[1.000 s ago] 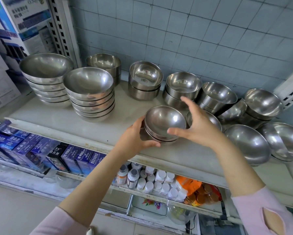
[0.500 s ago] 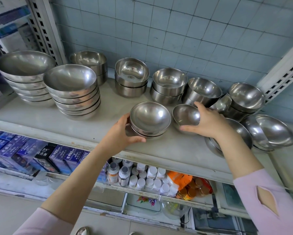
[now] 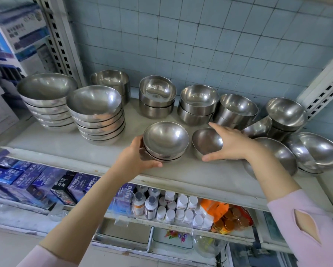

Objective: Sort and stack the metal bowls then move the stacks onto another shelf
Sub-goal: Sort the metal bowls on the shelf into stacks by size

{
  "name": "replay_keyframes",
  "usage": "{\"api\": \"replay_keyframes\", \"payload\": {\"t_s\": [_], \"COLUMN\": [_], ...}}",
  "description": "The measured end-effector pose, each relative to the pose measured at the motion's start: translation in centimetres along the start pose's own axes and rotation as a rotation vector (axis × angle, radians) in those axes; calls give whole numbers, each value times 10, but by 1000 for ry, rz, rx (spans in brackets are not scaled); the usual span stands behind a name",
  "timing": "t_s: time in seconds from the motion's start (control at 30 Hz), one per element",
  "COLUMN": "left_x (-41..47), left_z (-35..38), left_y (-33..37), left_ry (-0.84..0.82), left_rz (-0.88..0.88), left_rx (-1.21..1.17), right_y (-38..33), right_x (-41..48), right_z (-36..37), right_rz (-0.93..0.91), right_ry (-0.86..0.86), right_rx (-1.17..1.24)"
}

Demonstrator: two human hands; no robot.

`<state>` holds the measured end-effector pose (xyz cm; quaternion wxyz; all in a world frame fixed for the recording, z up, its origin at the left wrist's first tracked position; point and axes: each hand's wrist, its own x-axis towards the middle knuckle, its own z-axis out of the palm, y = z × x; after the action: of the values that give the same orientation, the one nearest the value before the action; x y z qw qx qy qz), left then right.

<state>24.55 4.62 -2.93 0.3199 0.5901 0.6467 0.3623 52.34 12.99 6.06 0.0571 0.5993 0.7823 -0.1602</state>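
On the white shelf (image 3: 69, 149) stand many metal bowls. A small stack of shallow bowls (image 3: 165, 141) sits near the front edge, and my left hand (image 3: 136, 160) grips its left side, thumb under the front. Just to its right a single small bowl (image 3: 206, 141) is tilted, and my right hand (image 3: 233, 145) holds it by the right side, thumb low at the front and fingers over the rim. Two tall stacks of wide bowls (image 3: 96, 112) stand at the left. Deeper bowls in short stacks (image 3: 157, 97) line the back.
Loose and tilted bowls (image 3: 319, 151) crowd the right end of the shelf beside a perforated upright (image 3: 323, 89). Below, a lower shelf carries blue boxes (image 3: 27, 180), white bottles (image 3: 173, 207) and an orange bag (image 3: 217, 211). Cartons (image 3: 13, 31) stand at the far left.
My right hand left the small stack, moved right and took hold of the single bowl beside it. My left hand has stayed on the stack. The view shifted.
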Motion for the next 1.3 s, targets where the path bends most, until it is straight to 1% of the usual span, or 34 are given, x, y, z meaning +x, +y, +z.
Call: {"api": "replay_keyframes", "payload": {"t_s": [0.07, 0.2, 0.27, 0.33, 0.4, 0.5, 0.57, 0.73, 0.97, 1.03, 1.1, 1.13, 1.2, 1.27, 1.3], "left_x": [3, 5, 5, 6, 7, 7, 6, 6, 7, 5, 3, 3, 3, 7, 10], "left_z": [-8, -15, -15, -14, -15, -16, -17, -19, -21, -20, -18, -16, -13, -6, -1], "left_y": [-5, -8, -9, -10, -11, -12, -11, -14, -17, -17, -17, -16, -13, -8, -5], "left_ry": [-3, -6, 7, 17, 22, 15, 0, -23, -42, -40, -26, -17, -5, -4, -13], "left_rz": [3, 14, 24, 11, -1, -1, 9, 14, 14, 12, 12, 14, 18, 27, 27], "left_rx": [12, -3, -2, -29, -72, -89, -76, -48, -67, -77, -80, -72, -64, -84, -107], "right_y": [-5, -16, -31, -58, -89, -124, -135, -144, -149, -147, -136, -127, -97, -56, -35], "right_x": [2, -7, -16, -24, -25, -19, -14, -6, -7, -8, -12, -17, -29, -44, -53], "right_z": [2, -8, -26, -40, -42, -26, -13, 8, 16, 15, 11, 8, 4, -1, -3], "right_rz": [24, 88, 51, -26, -92, -131, -111, -78, -57, -61, -55, -33, 63, 198, 273], "right_ry": [27, 105, 186, 250, 276, 250, 241, 203, 177, 118, 90, 125, 295, 482, 526], "right_rx": [28, 179, 255, 297, 299, 258, 248, 190, 131, 163, 288, 352, 411, 359, 316]}}
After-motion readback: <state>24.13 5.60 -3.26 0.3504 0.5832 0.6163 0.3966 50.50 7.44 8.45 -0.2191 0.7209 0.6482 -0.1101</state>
